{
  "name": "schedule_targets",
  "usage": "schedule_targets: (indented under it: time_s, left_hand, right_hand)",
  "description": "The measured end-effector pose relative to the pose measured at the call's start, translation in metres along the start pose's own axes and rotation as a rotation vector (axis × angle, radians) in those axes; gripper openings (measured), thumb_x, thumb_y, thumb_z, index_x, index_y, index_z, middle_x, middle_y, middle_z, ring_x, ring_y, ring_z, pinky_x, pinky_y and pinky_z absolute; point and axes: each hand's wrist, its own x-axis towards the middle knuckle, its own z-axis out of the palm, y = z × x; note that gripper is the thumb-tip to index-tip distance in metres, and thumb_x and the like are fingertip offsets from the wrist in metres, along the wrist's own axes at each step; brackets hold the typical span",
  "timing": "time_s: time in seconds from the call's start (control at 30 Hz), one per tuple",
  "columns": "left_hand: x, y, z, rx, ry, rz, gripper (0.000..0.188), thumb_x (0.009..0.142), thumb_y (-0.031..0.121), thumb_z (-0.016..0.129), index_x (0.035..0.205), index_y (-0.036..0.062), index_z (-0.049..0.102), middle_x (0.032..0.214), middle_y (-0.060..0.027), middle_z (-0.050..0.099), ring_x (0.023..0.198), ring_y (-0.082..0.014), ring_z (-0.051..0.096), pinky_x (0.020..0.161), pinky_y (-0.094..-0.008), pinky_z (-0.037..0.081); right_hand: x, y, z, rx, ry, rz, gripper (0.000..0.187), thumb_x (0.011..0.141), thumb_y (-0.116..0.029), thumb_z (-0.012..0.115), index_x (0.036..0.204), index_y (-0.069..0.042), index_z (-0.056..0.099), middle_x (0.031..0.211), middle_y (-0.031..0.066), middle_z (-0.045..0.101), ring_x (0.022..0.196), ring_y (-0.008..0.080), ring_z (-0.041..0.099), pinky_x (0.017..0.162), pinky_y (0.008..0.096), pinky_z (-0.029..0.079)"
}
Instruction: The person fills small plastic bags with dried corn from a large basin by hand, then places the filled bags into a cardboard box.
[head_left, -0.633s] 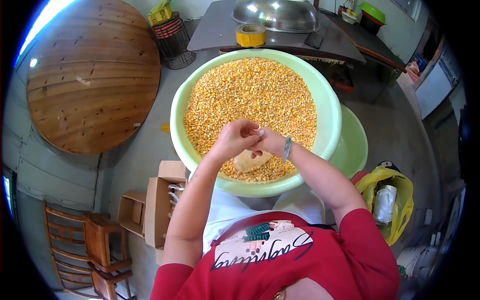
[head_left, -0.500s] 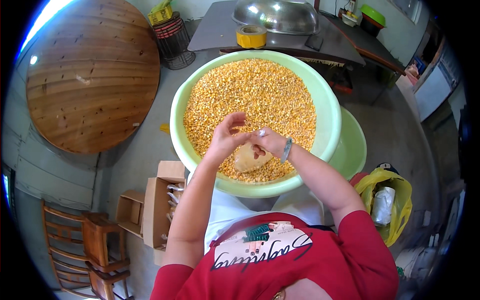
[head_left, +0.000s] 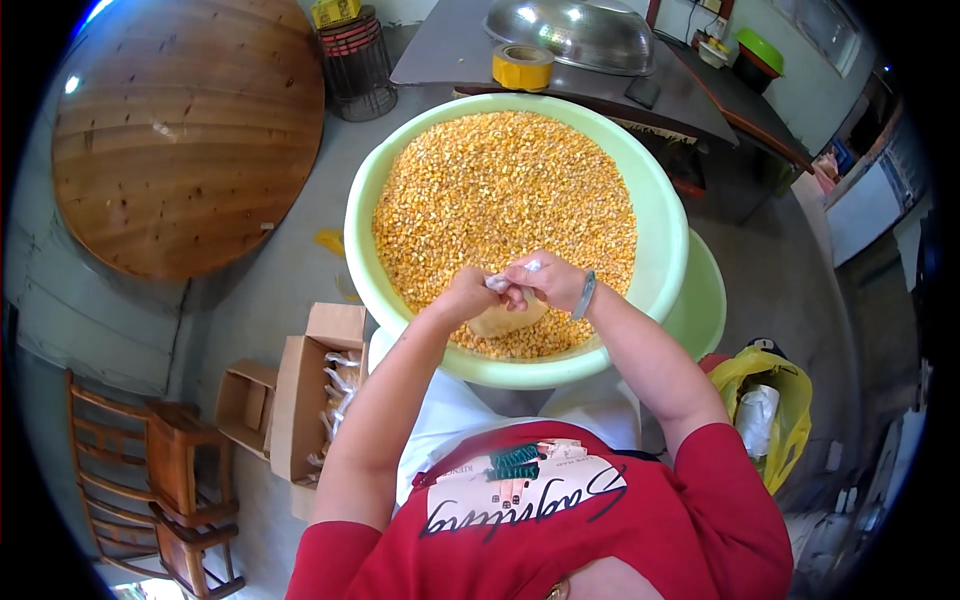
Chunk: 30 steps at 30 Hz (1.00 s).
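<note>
A large pale green basin (head_left: 664, 240) holds a wide heap of loose yellow corn kernels (head_left: 505, 190). Low in the basin, a filled, translucent plastic bag (head_left: 508, 319) rests on the kernels, partly covered by my hands. My left hand (head_left: 468, 293) is closed on a white, gathered end of the bag's plastic. Close against it, my right hand (head_left: 548, 281) pinches another twisted end, whose white tip sticks up over the fingers. A bracelet circles my right wrist.
Beyond the basin stands a dark table (head_left: 440, 65) with a yellow tape roll (head_left: 522, 68), a metal bowl (head_left: 575, 35) and a phone. At left, a cardboard box (head_left: 293, 410) contains plastic bags. A yellow bag (head_left: 795, 440) and a second green basin (head_left: 708, 300) are at right.
My left hand's fingers, raised and apart before, have come down and closed on the plastic. My right hand has shifted slightly right, and the gathered plastic ends now show between both hands.
</note>
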Motion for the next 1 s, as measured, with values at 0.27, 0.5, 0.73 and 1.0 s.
schedule_targets:
  time_s: [0.27, 0.5, 0.73, 1.0]
  left_hand:
    - [-0.008, 0.014, -0.009, -0.474, 0.072, -0.016, 0.025, 0.077, 0.001, 0.051, 0.102, -0.0031, 0.054, 0.084, -0.0099, 0.06, 0.072, -0.0156, 0.058, 0.065, -0.0255, 0.046]
    - [-0.01, 0.015, -0.007, -0.495, -0.019, -0.026, 0.035, 0.078, -0.003, 0.049, 0.113, -0.0028, 0.049, 0.09, -0.0093, 0.06, 0.07, -0.0152, 0.059, 0.064, -0.0252, 0.048]
    - [-0.005, 0.008, -0.006, -0.326, -0.108, 0.053, 0.028, 0.08, 0.004, 0.055, 0.106, -0.0033, 0.057, 0.089, -0.0057, 0.062, 0.072, -0.0131, 0.058, 0.063, -0.0249, 0.046]
    - [-0.001, -0.002, -0.007, 0.291, 0.564, 0.238, 0.014, 0.074, 0.013, 0.062, 0.084, 0.004, 0.068, 0.07, -0.0089, 0.065, 0.059, -0.0143, 0.059, 0.057, -0.0271, 0.047]
  right_hand:
    - [-0.002, -0.001, 0.0, -0.353, 0.084, -0.142, 0.014, 0.08, -0.017, 0.059, 0.083, -0.006, 0.067, 0.074, 0.0028, 0.065, 0.066, 0.0104, 0.059, 0.059, 0.0232, 0.045]
    - [-0.016, -0.054, 0.052, -1.117, 0.267, -0.285, 0.008, 0.071, -0.004, 0.065, 0.078, -0.007, 0.066, 0.073, 0.0068, 0.064, 0.064, 0.0167, 0.06, 0.058, 0.0264, 0.047]
    - [0.003, 0.008, 0.019, -0.935, 0.521, -0.497, 0.004, 0.071, -0.008, 0.06, 0.072, -0.008, 0.057, 0.067, 0.0082, 0.059, 0.062, 0.0276, 0.058, 0.055, 0.036, 0.046]
    - [0.003, 0.014, 0.003, -0.683, 0.421, -0.272, 0.011, 0.076, -0.015, 0.064, 0.085, -0.013, 0.07, 0.078, 0.0069, 0.064, 0.066, 0.0181, 0.061, 0.06, 0.0289, 0.047]
